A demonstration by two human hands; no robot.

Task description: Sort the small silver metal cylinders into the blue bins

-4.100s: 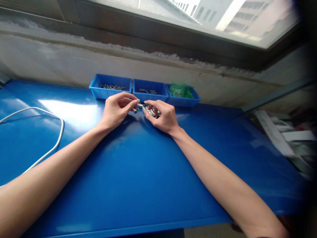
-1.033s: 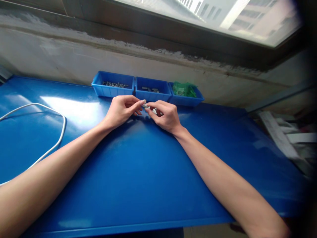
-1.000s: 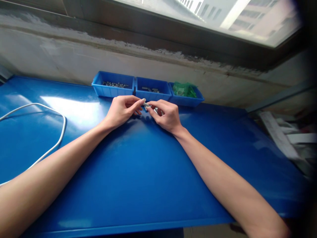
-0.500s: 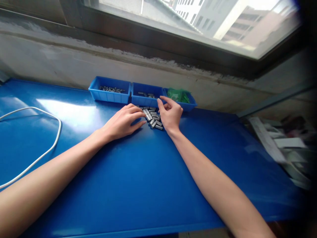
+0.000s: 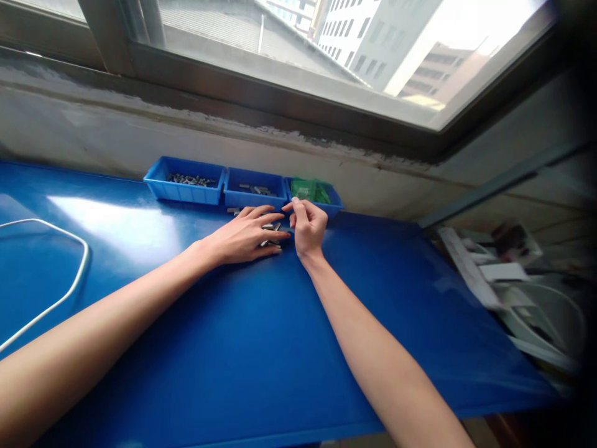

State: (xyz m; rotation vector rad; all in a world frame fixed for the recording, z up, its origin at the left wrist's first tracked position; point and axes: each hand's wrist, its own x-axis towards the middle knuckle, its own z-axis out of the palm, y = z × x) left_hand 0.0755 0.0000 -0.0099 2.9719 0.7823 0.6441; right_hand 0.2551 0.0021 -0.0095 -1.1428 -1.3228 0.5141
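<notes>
My left hand (image 5: 249,235) lies with its fingers spread over a pile of small silvery metal pieces (image 5: 270,242) on the blue table. It hides most of the pile, and a few pieces show between and beyond the fingers. Just to the right is my right hand (image 5: 308,229), raised in front of the bins with its fingers curled and thumb close to the forefinger. Anything in that pinch is too small to make out. Behind the hands, the middle blue bin (image 5: 254,198) holds a few similar metal pieces.
The left blue bin (image 5: 184,191) contains many small metal parts. Green plastic bags (image 5: 310,190) fill the right bin (image 5: 334,206). A white cable (image 5: 77,280) curves across the left of the table (image 5: 224,361). Papers and other items (image 5: 504,274) lie beyond the right edge, and a window (image 5: 289,56) is behind.
My left hand has spread over the metal pieces, covering most of them. My right hand has moved away from the pile's right side, its fingers more curled. The camera view has shifted.
</notes>
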